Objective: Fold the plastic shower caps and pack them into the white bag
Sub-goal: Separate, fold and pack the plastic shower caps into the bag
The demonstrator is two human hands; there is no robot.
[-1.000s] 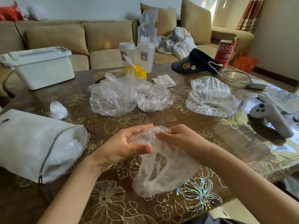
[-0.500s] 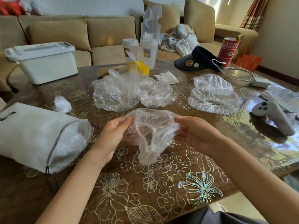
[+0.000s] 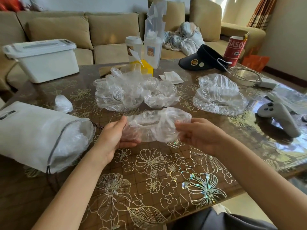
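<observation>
A clear plastic shower cap (image 3: pixel 157 125) is stretched sideways above the table between my hands. My left hand (image 3: pixel 114 135) grips its left end and my right hand (image 3: pixel 196 133) grips its right end. Behind it lie more crumpled caps: a pile of them (image 3: pixel 119 93) at centre, one (image 3: pixel 161 95) beside that pile, and one (image 3: pixel 217 95) to the right. A small folded cap (image 3: pixel 63 103) lies at the left. The white drawstring bag (image 3: pixel 38 135) lies on its side at the left, its mouth facing my hands, with folded caps inside.
A grey game controller (image 3: pixel 279 117) sits at the right edge. A white lidded box (image 3: pixel 43 58), bottles (image 3: pixel 152 47), a yellow box (image 3: pixel 147 68), a dark visor (image 3: pixel 202 58), a red can (image 3: pixel 235 50) and a coiled cable (image 3: pixel 245 76) stand along the back. The floral table (image 3: pixel 149 171) ends close to my body.
My hands have lifted the cap off the table and moved apart, pulling it from a hanging bunch into a wide stretched shape.
</observation>
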